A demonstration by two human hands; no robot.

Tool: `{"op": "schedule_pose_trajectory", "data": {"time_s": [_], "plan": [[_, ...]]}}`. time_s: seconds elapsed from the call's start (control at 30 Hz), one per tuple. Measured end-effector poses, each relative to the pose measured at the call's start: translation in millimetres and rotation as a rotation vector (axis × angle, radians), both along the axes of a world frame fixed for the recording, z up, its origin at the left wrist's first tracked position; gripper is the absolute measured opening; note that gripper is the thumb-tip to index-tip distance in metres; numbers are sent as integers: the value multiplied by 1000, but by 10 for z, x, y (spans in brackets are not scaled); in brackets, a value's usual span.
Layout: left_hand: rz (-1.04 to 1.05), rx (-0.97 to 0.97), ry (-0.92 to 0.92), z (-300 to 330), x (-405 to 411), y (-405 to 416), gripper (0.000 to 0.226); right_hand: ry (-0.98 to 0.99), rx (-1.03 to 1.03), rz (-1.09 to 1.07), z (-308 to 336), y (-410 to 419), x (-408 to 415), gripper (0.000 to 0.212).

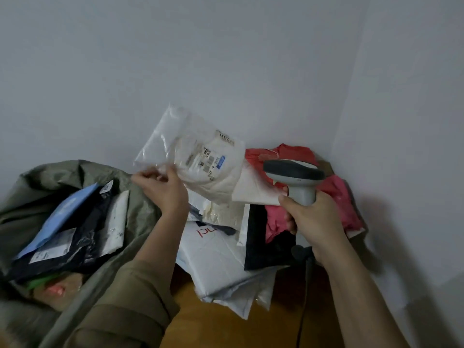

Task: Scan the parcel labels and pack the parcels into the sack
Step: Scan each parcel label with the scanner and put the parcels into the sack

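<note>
Left hand: my left hand (163,189) pinches the lower corner of a clear, crinkly plastic parcel holding folded cream cloth (193,156), lifting it tilted above the pile.
Label: a white printed label with a small blue patch (209,160) faces me on the parcel's front.
Right hand: my right hand (313,219) is wrapped around the handle of a grey pistol-shaped plastic barcode scanner (296,177), its dark head just right of the parcel.
Cable: a thin black cable (305,297) hangs below the scanner.
Sack: an olive-green woven sack (140,207) gapes open at left, holding a light blue flat mailer (62,212) and a glossy black one (85,237).
Pile: soft white (216,262), black (261,244) and crumpled pink-red poly mailers (344,209) overlap on the brown wooden floor (226,327) against the wall.
</note>
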State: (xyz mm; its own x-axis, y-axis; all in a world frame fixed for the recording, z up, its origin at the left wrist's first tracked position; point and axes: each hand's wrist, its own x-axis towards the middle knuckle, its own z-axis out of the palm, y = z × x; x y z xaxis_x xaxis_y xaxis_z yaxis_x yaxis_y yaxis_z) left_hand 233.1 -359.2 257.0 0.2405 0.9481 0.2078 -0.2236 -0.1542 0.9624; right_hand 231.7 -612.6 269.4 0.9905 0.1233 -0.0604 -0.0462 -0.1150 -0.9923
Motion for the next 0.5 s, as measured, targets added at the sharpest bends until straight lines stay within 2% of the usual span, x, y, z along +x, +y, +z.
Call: {"op": "schedule_pose_trajectory", "data": {"time_s": [0.13, 0.23, 0.37, 0.5], "plan": [[-17, -546, 163, -390, -189, 43, 75, 3, -7, 18, 5, 40, -108, 14], [-162, -814, 307, -725, -290, 151, 76, -2, -11, 20, 16, 23, -169, 12], [-357, -880, 388, -863, -346, 210, 47, -9, -19, 18, 28, -13, -220, 12], [-505, -824, 479, -744, -354, 140, 47, -21, -21, 28, 39, -5, -270, 12]]}}
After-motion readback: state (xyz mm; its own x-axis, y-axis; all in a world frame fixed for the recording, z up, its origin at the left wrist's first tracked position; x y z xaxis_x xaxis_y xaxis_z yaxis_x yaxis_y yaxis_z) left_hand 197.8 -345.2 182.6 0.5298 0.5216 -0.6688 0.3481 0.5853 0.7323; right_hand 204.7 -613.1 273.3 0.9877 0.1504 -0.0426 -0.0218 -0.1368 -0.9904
